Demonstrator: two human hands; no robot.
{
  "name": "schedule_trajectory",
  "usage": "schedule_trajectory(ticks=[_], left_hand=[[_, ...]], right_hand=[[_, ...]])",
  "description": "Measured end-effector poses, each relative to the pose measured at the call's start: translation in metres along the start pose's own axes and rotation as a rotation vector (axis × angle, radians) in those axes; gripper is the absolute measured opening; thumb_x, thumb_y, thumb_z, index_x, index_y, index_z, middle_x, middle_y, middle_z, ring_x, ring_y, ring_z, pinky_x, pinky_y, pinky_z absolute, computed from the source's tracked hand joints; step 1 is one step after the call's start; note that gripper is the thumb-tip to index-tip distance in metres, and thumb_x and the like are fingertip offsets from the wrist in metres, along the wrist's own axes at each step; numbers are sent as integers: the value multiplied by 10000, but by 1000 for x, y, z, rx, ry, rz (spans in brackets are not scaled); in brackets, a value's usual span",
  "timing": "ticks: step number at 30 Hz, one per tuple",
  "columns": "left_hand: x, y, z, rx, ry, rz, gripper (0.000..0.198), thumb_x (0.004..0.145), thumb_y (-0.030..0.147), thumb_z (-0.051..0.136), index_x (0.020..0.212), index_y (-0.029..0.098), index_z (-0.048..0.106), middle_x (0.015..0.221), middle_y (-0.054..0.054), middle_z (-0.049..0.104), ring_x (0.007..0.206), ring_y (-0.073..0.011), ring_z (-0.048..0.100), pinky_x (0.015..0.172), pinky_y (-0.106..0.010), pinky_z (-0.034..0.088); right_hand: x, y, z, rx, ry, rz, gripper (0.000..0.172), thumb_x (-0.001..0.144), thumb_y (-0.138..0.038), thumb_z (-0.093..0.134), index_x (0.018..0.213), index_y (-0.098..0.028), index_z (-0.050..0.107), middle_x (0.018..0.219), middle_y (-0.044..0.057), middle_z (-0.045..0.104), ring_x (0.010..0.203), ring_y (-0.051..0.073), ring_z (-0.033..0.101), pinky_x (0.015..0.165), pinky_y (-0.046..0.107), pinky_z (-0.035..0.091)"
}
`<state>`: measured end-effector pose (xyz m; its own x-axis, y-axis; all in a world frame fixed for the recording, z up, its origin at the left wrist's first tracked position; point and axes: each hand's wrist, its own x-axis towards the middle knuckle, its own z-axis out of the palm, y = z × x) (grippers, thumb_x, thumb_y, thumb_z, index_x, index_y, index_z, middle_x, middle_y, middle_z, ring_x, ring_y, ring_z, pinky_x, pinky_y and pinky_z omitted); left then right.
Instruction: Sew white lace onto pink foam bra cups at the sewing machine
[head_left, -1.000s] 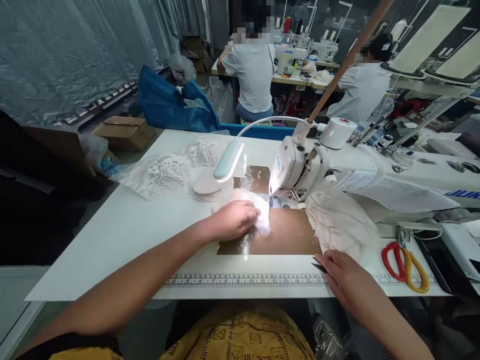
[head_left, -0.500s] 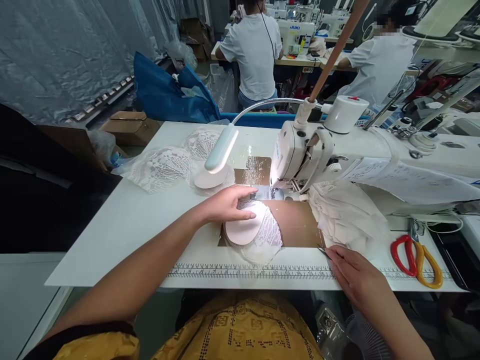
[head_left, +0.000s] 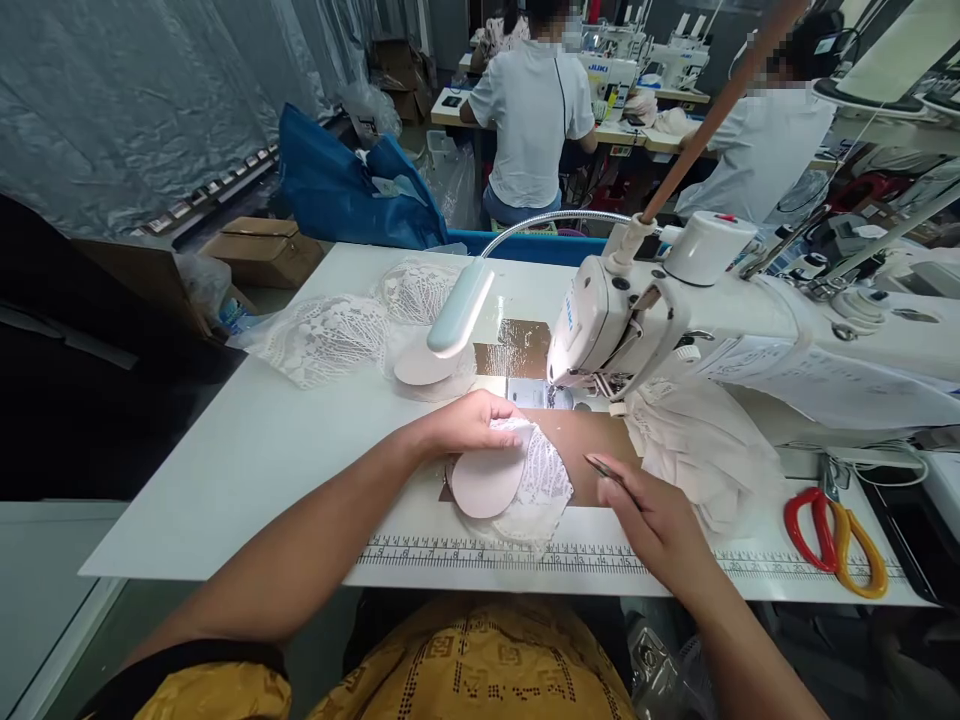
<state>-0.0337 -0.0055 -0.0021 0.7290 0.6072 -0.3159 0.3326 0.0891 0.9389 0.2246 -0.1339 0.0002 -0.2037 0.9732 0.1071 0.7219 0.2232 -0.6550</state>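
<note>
My left hand (head_left: pixel 471 422) is closed on the top edge of a pale pink cup with white lace (head_left: pixel 504 480), which lies on the brown plate (head_left: pixel 592 445) in front of the sewing machine (head_left: pixel 675 310). My right hand (head_left: pixel 651 520) pinches a thin pair of metal tweezers (head_left: pixel 604 470) just right of the lace. The needle area sits a little beyond my left hand.
More lace cups (head_left: pixel 337 335) lie at the table's back left under a gooseneck lamp (head_left: pixel 459 312). A heap of white fabric (head_left: pixel 697 450) rests under the machine arm, with red and yellow scissors (head_left: pixel 829 535) on the right. A ruler strip (head_left: pixel 540 552) lines the front edge. Two people sew at tables behind.
My left hand drew the lace cup back from the needle toward me and laid it pink side up. My right hand rose from the table edge and moved left with the tweezers.
</note>
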Motion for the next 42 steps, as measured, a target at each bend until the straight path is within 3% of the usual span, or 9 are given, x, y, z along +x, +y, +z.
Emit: schedule_trajectory(ticks=[4,9,14,19,26,30,36,39,42], left_hand=[[-3,2,6,-107,-29,12,313,794,421,690,880,121,696,778,-40,643,677,-136,569,576,-226,427],[-4,-1,9,-162,-26,52,333,802,454,677,852,127,722,751,-37,645,662,-136,562,569,-236,430],[0,-8,7,-196,-26,62,343,783,435,696,944,136,742,827,-65,697,735,-170,607,627,-270,474],[1,-7,7,-233,-28,64,306,770,417,712,894,139,741,795,-54,683,722,-167,597,606,-260,465],[1,-4,7,-216,-94,8,359,801,458,682,690,119,641,589,24,422,537,-84,346,467,-230,248],[1,-2,8,-173,-113,10,388,810,463,668,659,116,579,606,31,354,553,-79,295,479,-234,200],[5,-1,13,-74,-108,45,522,766,453,696,507,153,355,553,53,231,526,-63,190,465,-247,108],[5,0,14,-80,-100,28,507,751,468,698,505,148,391,548,50,244,523,-64,201,456,-239,119],[4,1,14,-88,-93,19,442,743,482,700,546,127,524,548,40,324,525,-68,258,452,-226,171]], right_hand=[[45,-6,8,139,-150,24,387,953,-411,416,1259,-265,603,1250,53,644,1171,255,580,966,417,475],[68,0,18,389,-213,86,391,909,-465,509,1210,-256,648,1252,63,645,1196,264,564,1046,478,403],[66,3,30,598,-251,166,381,840,-439,622,1161,-237,652,1147,72,686,1020,220,647,905,395,502],[67,1,35,589,-244,160,294,832,-423,626,1038,-213,645,928,44,689,810,174,639,742,326,506],[69,-6,35,487,-176,149,184,841,-366,604,928,-221,677,859,22,676,771,158,602,704,302,474],[69,-4,34,518,-201,132,187,834,-363,609,925,-212,672,864,24,678,759,153,603,697,295,474],[70,-6,36,438,-240,121,188,802,-356,642,928,-218,654,831,6,666,747,153,589,653,273,449],[71,-8,37,380,-234,109,148,809,-355,634,882,-228,658,789,-6,655,724,152,581,627,269,432],[71,-6,37,425,-224,135,162,828,-378,608,836,-222,648,759,-1,647,706,156,584,621,277,433]])
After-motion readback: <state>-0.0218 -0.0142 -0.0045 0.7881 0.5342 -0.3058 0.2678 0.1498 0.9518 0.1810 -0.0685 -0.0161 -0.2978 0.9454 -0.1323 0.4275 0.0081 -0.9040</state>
